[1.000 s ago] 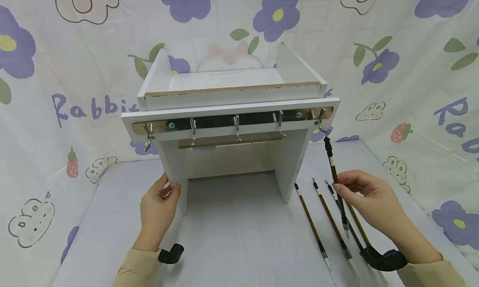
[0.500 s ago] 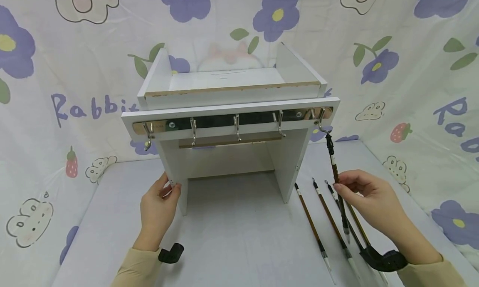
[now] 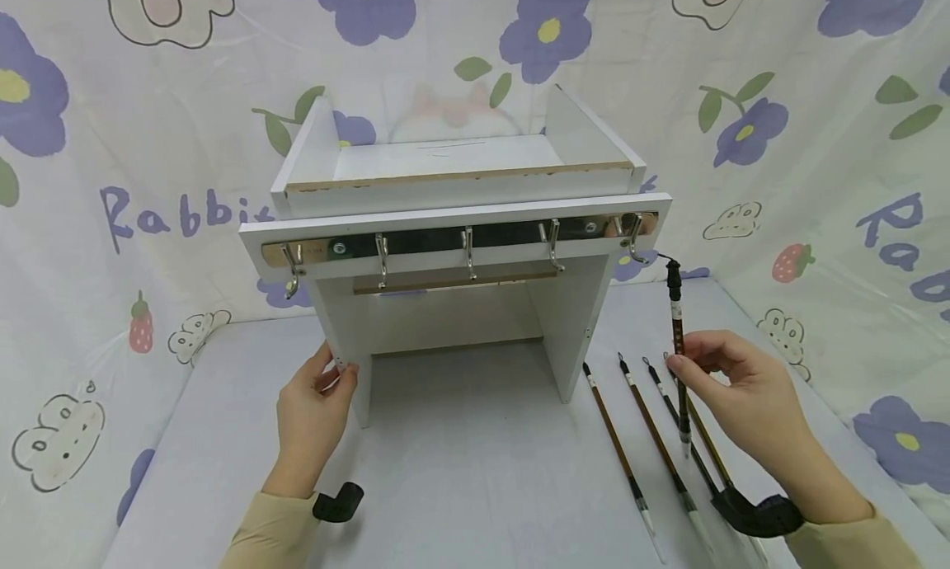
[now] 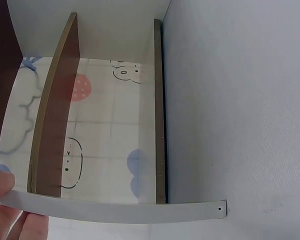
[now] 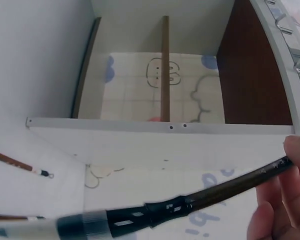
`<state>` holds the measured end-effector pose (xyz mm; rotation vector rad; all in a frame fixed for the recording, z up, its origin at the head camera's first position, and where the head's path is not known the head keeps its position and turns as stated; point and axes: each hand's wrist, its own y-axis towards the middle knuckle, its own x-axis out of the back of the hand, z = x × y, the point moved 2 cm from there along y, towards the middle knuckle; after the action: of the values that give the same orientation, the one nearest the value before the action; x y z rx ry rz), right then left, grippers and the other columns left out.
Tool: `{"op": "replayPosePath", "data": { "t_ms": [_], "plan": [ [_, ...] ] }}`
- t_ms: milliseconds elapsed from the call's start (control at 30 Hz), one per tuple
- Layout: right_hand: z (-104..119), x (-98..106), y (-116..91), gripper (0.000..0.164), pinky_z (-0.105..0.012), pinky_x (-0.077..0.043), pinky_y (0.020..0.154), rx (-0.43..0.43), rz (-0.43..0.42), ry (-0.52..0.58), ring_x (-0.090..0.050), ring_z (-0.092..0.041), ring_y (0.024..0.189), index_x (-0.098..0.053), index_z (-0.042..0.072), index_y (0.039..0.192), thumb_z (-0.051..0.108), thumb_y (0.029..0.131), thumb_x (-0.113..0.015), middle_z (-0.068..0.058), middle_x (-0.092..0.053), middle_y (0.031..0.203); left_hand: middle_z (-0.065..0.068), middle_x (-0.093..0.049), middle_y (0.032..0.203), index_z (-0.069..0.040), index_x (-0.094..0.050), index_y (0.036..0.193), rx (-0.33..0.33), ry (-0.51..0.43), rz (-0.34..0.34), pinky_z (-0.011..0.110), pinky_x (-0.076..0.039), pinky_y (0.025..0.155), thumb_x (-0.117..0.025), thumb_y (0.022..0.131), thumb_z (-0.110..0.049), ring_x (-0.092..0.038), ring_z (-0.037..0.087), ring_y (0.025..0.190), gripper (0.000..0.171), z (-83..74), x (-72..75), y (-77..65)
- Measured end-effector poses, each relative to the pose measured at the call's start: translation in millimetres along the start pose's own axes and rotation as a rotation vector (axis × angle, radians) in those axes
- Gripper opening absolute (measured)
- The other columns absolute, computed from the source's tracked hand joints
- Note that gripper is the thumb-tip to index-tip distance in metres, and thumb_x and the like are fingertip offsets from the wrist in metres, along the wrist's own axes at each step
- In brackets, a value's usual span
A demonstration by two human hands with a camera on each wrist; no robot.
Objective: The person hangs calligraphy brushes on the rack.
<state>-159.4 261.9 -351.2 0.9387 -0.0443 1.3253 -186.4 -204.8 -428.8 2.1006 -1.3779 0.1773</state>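
My right hand (image 3: pixel 742 392) pinches the dark brown shaft of a calligraphy brush (image 3: pixel 677 326) between thumb and fingers. The brush hangs almost upright, tip down. Its thin loop leans left toward the rightmost hook (image 3: pixel 635 239); whether loop and hook touch is hard to tell. In the right wrist view the brush's dark ferrule and pale capped tip (image 5: pixel 35 229) point left. My left hand (image 3: pixel 315 420) grips the left side panel of a white wooden stand (image 3: pixel 456 202). A shiny metal hook rail (image 3: pixel 430 241) runs along the stand's front board.
Several more calligraphy brushes (image 3: pixel 612 429) lie side by side on the white table (image 3: pixel 460 486), right of the stand and under my right hand. Behind hangs a flowered cloth (image 3: pixel 445 41). A black wrist mount (image 3: pixel 757 513) sits close above the brushes.
The held brush has shifted slightly right and stands straighter. Its loop, earlier at the tip of the rightmost hook, now stretches sideways from the brush top. My left hand stays put.
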Motion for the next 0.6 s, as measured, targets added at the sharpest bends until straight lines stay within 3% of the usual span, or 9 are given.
{"op": "replayPosePath", "data": {
  "t_ms": [267,600],
  "plan": [
    [2.4,-3.8,2.8,0.023,-0.007,-0.045,0.065,-0.007,-0.059,-0.021,-0.056,-0.005,0.074,-0.067,0.003,0.097,-0.007,0.079,-0.075,-0.005,-0.063,0.085,0.011,-0.061,0.128,-0.007,-0.056,0.136,0.002,0.004,0.008,0.029,-0.057,0.079,-0.068,0.09,-0.013,-0.067,0.028,0.099,0.047,0.4,-0.2,-0.3],
    [-4.5,-7.1,3.5,0.024,-0.01,-0.044,0.065,0.038,-0.092,-0.073,-0.054,-0.005,0.075,-0.068,0.007,0.098,-0.002,0.078,-0.078,0.001,-0.064,0.084,0.011,-0.06,0.13,-0.008,-0.054,0.138,0.002,0.021,0.029,0.033,-0.057,0.081,-0.065,0.093,-0.017,-0.066,0.029,0.103,0.047,0.3,1.1,-0.8]
  ]
}}
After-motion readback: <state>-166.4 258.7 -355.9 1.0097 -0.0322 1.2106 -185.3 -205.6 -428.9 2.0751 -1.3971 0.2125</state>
